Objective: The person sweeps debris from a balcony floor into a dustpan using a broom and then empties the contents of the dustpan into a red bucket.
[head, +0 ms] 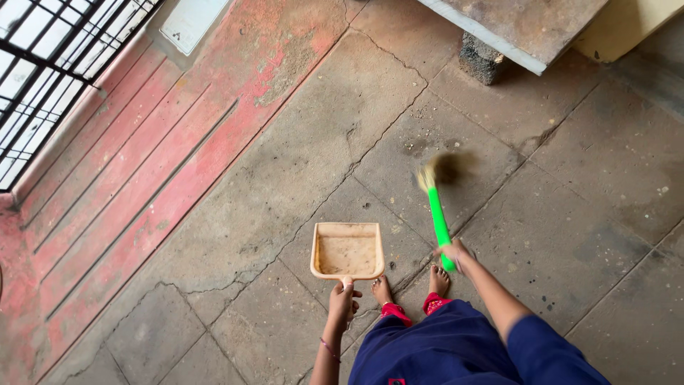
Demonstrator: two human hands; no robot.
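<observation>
Dustpan (347,251) and broom (438,214) in two hands over a cracked stone floor (285,164).

Nearest the camera, just below the dustpan, the left hand (343,299) has its fingers curled shut round the pan's short handle, holding the beige tray flat on the floor with some dust inside it. Beside that hand, still below the dustpan, two bare feet (411,285) stand under dark blue clothing. To the dustpan's right, the right hand (453,252) is wrapped closed about the green broom handle; the bristle head above and to the right of the pan is blurred, probably mid-sweep. Far beyond the dustpan sits a stone bench (524,28) on a block; far to its left run worn red-painted boards (135,157) and a black window grille (50,57).
</observation>
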